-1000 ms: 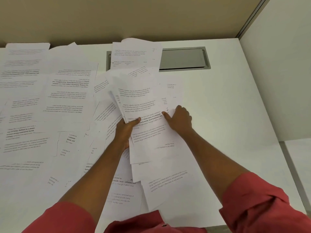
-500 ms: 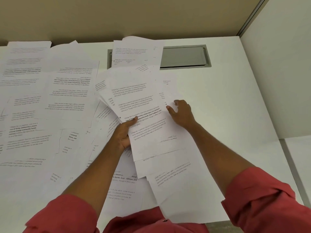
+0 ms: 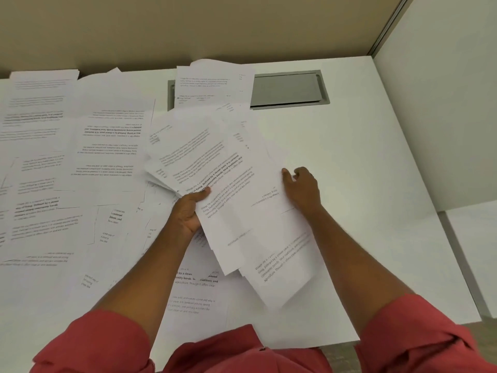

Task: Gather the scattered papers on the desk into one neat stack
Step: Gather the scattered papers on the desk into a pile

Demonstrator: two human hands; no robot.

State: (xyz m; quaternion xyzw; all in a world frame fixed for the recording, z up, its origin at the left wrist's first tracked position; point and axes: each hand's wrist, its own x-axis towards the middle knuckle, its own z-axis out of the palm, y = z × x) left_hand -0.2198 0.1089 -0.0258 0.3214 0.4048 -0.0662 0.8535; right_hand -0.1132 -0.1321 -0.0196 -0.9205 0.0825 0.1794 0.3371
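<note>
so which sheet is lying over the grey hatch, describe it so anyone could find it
Start at the grey metal hatch set into the desk's far edge. One printed sheet covers its left end. Unlike the other scattered papers, it lies on metal.

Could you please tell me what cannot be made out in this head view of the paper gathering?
- Sheet count in the bundle: its layers overlap each other.
- Left hand fingers: hidden under the bundle; only the thumb shows on top.
- Print on the far-left loose papers: too small and blurred, and cut off by the left edge.
- Left part of the grey desk hatch: covered by a sheet.
- Right hand palm: faces down.
</note>
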